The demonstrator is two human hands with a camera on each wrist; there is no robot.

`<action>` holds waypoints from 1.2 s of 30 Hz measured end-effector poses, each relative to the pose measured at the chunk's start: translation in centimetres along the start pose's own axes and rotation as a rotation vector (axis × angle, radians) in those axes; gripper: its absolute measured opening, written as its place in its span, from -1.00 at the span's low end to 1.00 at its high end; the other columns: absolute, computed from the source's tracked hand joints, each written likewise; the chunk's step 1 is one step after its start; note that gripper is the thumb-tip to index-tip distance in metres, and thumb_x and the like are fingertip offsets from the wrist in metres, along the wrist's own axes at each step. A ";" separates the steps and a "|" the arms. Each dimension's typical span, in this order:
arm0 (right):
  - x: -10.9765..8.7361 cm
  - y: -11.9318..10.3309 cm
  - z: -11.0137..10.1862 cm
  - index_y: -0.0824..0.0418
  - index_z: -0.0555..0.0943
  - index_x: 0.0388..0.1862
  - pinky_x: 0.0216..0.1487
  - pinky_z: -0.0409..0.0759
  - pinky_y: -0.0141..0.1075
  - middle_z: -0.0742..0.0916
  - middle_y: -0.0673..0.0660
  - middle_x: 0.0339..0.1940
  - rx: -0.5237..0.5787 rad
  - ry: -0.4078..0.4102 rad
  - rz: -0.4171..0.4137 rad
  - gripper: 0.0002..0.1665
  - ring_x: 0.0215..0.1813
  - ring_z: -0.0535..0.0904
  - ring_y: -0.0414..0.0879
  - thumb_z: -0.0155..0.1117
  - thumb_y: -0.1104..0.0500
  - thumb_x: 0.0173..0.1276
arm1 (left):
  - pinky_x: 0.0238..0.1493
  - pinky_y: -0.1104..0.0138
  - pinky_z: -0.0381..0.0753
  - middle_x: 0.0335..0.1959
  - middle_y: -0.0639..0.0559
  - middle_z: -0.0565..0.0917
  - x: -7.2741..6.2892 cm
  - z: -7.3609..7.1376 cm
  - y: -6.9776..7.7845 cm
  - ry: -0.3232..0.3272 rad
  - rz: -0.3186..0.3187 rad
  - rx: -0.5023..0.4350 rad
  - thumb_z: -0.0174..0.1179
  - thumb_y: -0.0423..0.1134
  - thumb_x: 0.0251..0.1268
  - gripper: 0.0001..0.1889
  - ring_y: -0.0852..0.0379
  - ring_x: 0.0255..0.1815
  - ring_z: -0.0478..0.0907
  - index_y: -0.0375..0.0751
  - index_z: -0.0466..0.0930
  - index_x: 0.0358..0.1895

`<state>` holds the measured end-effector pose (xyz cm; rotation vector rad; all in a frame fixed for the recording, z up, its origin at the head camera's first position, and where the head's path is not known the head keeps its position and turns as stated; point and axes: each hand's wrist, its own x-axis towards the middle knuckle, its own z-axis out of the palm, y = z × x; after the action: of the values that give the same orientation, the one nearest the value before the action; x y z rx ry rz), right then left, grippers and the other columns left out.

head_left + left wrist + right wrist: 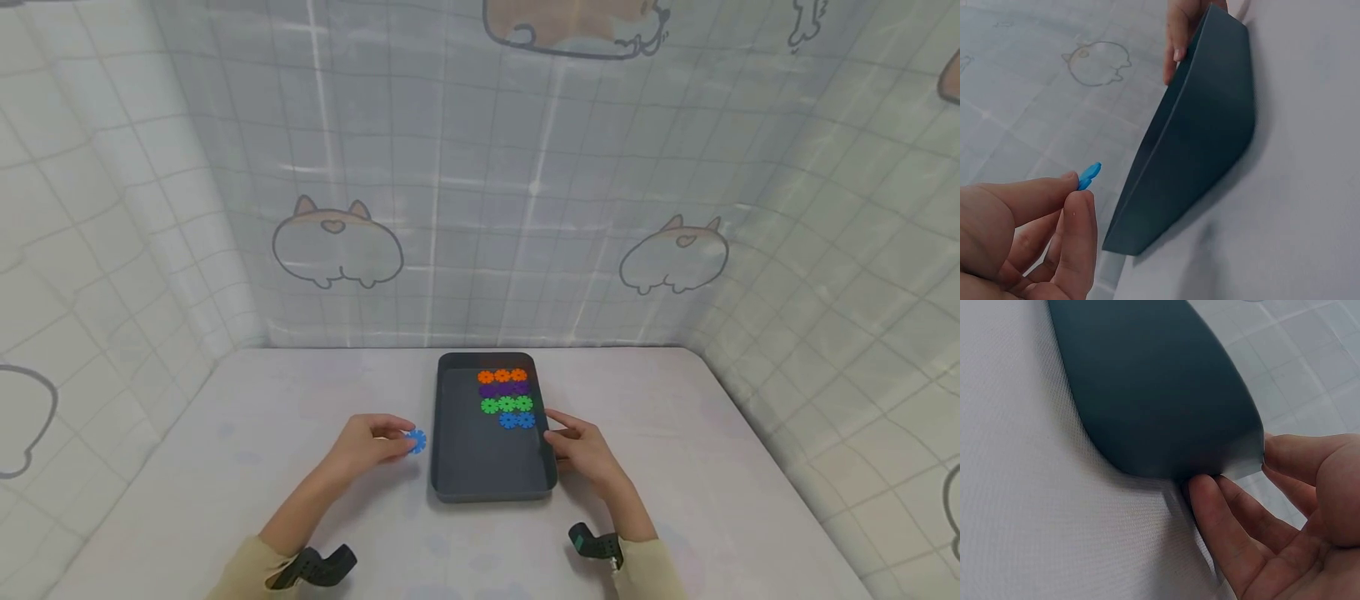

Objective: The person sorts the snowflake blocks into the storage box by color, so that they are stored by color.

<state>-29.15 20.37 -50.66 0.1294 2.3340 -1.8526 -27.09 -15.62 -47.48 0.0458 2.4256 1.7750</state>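
Note:
Between the thumb and fingertips of my left hand [362, 443] is a blue snowflake disc [417, 441], held just off the tray's left side. The left wrist view shows that disc [1089, 175] nearly edge-on. A dark grey rectangular tray [491, 471] lies on the table, and my right hand [588, 448] grips its right wall; in the right wrist view the fingers press the tray's side [1160, 394] from outside and below. Inside, along the right, are rows of orange discs [502, 377], purple discs [505, 389], green discs [507, 404] and two blue discs [517, 421].
The white table [360, 533] extends around the tray. A grid-patterned curtain [480, 167] with cartoon animals encloses the back and sides. Dark wrist bands [315, 568] sit over both beige sleeves.

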 end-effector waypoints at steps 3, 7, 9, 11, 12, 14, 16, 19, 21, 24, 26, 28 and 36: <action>0.0 0.0 0.0 0.09 0.50 0.34 -0.22 0.71 -0.14 0.67 0.26 -0.01 0.006 -0.004 0.002 -0.45 -0.22 0.68 0.04 0.29 0.16 0.38 | -0.26 0.29 0.71 -0.33 -0.11 0.64 0.3 0.6 0.5 -0.023 0.010 -0.038 0.44 -0.31 0.10 -0.71 0.06 -0.36 0.65 -0.33 0.69 -0.10; 0.0 0.0 0.0 0.09 0.50 0.35 -0.22 0.71 -0.13 0.66 0.28 0.01 0.008 -0.007 0.005 -0.44 -0.21 0.68 0.04 0.30 0.16 0.37 | -0.26 0.29 0.71 -0.34 -0.13 0.64 0.8 1.5 1.1 -0.030 0.027 -0.063 0.43 -0.33 0.11 -0.72 0.04 -0.36 0.65 -0.36 0.68 -0.12; 0.1 -0.1 0.0 0.08 0.50 0.35 -0.21 0.71 -0.13 0.66 0.28 0.02 0.004 -0.006 0.006 -0.44 -0.20 0.68 0.04 0.30 0.15 0.38 | -0.26 0.29 0.71 -0.34 -0.14 0.64 1.0 1.9 1.5 -0.026 0.031 -0.073 0.42 -0.33 0.11 -0.73 0.04 -0.37 0.64 -0.35 0.68 -0.12; 0.0 -0.1 -0.1 0.08 0.50 0.35 -0.21 0.71 -0.13 0.66 0.28 0.02 0.003 -0.006 0.007 -0.45 -0.20 0.68 0.04 0.29 0.15 0.38 | -0.25 0.28 0.71 -0.34 -0.14 0.63 1.3 2.4 1.8 -0.023 0.032 -0.085 0.42 -0.33 0.12 -0.73 0.04 -0.37 0.64 -0.35 0.68 -0.12; 0.0 -0.1 -0.1 0.08 0.49 0.35 -0.20 0.71 -0.13 0.66 0.28 0.02 -0.001 -0.006 0.005 -0.45 -0.20 0.68 0.04 0.29 0.15 0.38 | -0.25 0.28 0.71 -0.34 -0.14 0.63 1.5 2.6 2.0 -0.023 0.035 -0.088 0.42 -0.33 0.12 -0.73 0.04 -0.37 0.64 -0.35 0.68 -0.11; 0.0 -0.1 -0.1 0.08 0.49 0.35 -0.21 0.71 -0.13 0.67 0.27 0.01 0.000 -0.007 0.004 -0.45 -0.20 0.68 0.04 0.29 0.16 0.38 | -0.24 0.28 0.71 -0.33 -0.14 0.63 1.8 3.1 2.3 -0.029 0.039 -0.101 0.41 -0.34 0.13 -0.73 0.03 -0.36 0.65 -0.36 0.67 -0.10; 0.0 -0.2 -0.1 0.09 0.49 0.35 -0.21 0.71 -0.13 0.67 0.26 -0.01 -0.001 -0.009 -0.001 -0.45 -0.20 0.68 0.05 0.28 0.18 0.39 | -0.22 0.27 0.71 -0.31 -0.14 0.63 2.1 3.5 2.6 -0.040 0.048 -0.110 0.39 -0.34 0.16 -0.72 0.02 -0.33 0.65 -0.37 0.66 -0.08; -0.1 -0.3 -0.2 0.11 0.48 0.36 -0.22 0.71 -0.12 0.68 0.26 -0.02 -0.003 -0.009 -0.012 -0.45 -0.20 0.69 0.04 0.26 0.20 0.39 | -0.23 0.26 0.71 -0.29 -0.14 0.64 2.5 4.2 3.2 -0.051 0.060 -0.115 0.38 -0.33 0.18 -0.73 0.02 -0.32 0.66 -0.37 0.66 -0.08; -0.1 -0.3 -0.2 0.11 0.48 0.36 -0.21 0.71 -0.12 0.68 0.26 -0.02 0.000 -0.009 -0.016 -0.45 -0.20 0.69 0.05 0.26 0.21 0.39 | -0.23 0.26 0.71 -0.29 -0.13 0.65 2.8 4.7 3.7 -0.051 0.067 -0.114 0.38 -0.33 0.18 -0.74 0.02 -0.32 0.66 -0.36 0.67 -0.08; -0.2 -0.4 -0.2 0.11 0.48 0.36 -0.21 0.71 -0.11 0.68 0.27 -0.02 0.003 -0.011 -0.016 -0.45 -0.19 0.69 0.05 0.26 0.21 0.39 | -0.23 0.26 0.71 -0.30 -0.13 0.65 3.3 5.5 4.1 -0.049 0.075 -0.114 0.37 -0.35 0.18 -0.76 0.01 -0.32 0.67 -0.35 0.67 -0.10; -0.2 -0.3 -0.2 0.11 0.48 0.36 -0.21 0.71 -0.11 0.68 0.27 -0.02 0.003 -0.012 -0.014 -0.45 -0.19 0.69 0.05 0.26 0.21 0.39 | -0.23 0.26 0.71 -0.30 -0.12 0.65 3.6 6.0 4.3 -0.048 0.077 -0.116 0.37 -0.38 0.18 -0.78 -0.02 -0.31 0.67 -0.35 0.67 -0.11; -0.1 -0.3 -0.2 0.11 0.48 0.36 -0.22 0.71 -0.12 0.68 0.26 -0.03 0.001 -0.013 -0.013 -0.45 -0.20 0.69 0.04 0.26 0.20 0.39 | -0.23 0.27 0.71 -0.31 -0.12 0.66 4.0 6.6 4.5 -0.049 0.077 -0.119 0.36 -0.40 0.18 -0.78 -0.04 -0.30 0.68 -0.37 0.67 -0.10; -0.1 -0.3 -0.2 0.10 0.48 0.36 -0.22 0.71 -0.13 0.69 0.25 -0.03 -0.003 -0.016 -0.008 -0.44 -0.21 0.68 0.03 0.28 0.17 0.39 | -0.26 0.27 0.71 -0.33 -0.17 0.66 4.0 8.4 5.8 -0.063 0.097 -0.122 0.31 -0.45 0.21 -0.76 -0.08 -0.32 0.68 -0.48 0.64 -0.07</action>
<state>-29.15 20.52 -50.36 0.1043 2.3298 -1.8474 -30.35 -5.48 -44.81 0.2070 2.3040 1.9283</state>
